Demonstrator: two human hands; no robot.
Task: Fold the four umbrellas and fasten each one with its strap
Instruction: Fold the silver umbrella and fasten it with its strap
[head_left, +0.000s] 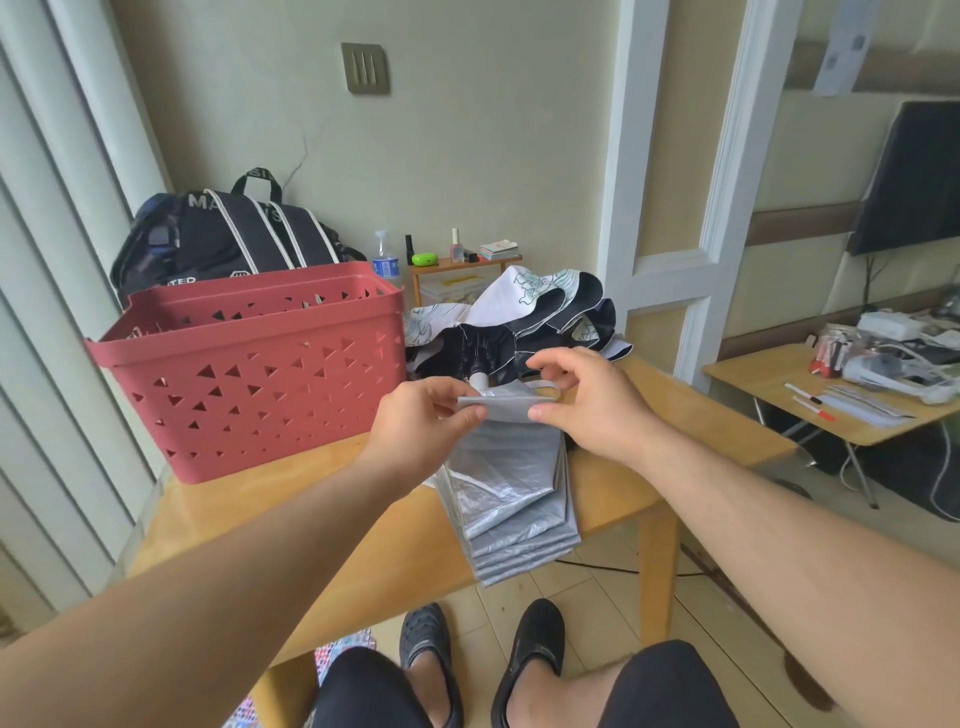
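A silver-grey umbrella (511, 488) hangs with its pleated canopy folds gathered flat, its lower end past the front edge of the wooden table (322, 525). My left hand (423, 434) pinches the top left of the folds. My right hand (584, 402) pinches the top right, with the grey strap (543, 384) looped at its fingers. Behind my hands lies a heap of unfolded umbrellas (540, 317), black and white with a green print. How many are in the heap is unclear.
A red perforated plastic basket (254, 374) stands on the table's left. A dark backpack (234, 239) sits behind it. A small shelf (462, 262) with bottles is at the back wall. A second cluttered table (852, 415) stands at the right. My feet are under the table.
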